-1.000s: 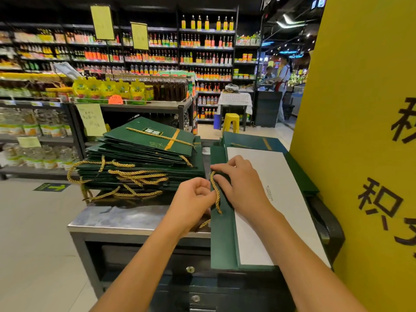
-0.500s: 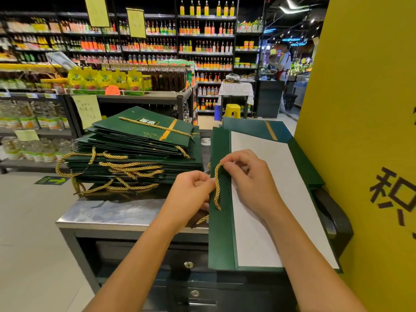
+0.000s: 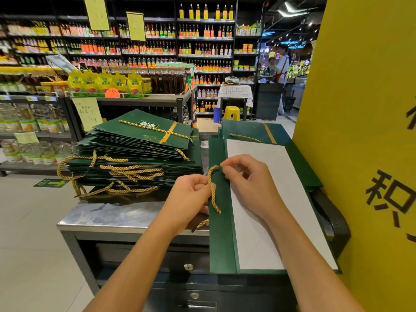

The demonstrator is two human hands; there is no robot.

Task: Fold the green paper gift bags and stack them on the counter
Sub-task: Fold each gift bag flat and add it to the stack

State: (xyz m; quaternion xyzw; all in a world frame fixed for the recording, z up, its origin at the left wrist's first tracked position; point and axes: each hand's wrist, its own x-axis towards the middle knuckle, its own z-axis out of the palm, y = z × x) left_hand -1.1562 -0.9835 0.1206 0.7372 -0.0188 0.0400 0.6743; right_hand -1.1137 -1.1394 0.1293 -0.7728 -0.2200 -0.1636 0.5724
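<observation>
- Green gift bag [image 3: 221,239] is laid flat on the bench [image 3: 108,213], just right of the stack of folded bags [image 3: 139,154]. Its white inner panel [image 3: 270,210] is turned upward and framed by green flaps.
- The gold rope handle [image 3: 212,190] is looped over the flap on the side facing the stack.
- The rope's upper bend is pinched between thumb and forefinger of the right hand [image 3: 249,183], the other fingers being curled loosely above the white panel.
- The left hand [image 3: 189,197] is held between the stack and the bag, with its fingers curled round the lower run of the rope. A second rope end is seen hanging beneath it.
- More green bags [image 3: 247,131] are seen under and beyond the worked bag, also right of the stack; whether they are folded cannot be told.
- The step in hand is judged to be the tucking of the handle, so that the bag can be closed flat. The fold itself is not yet made.
- For the next move, the rope would need to be laid inside on the white panel and let go. The flap nearest the stack would then be brought over and its crease pressed down.
- Afterwards the bag would have to be lifted across onto the stack and squared to the bags below. Care would be needed that the rope is not snagged on the loose handles trailing from the stack's near side.
</observation>
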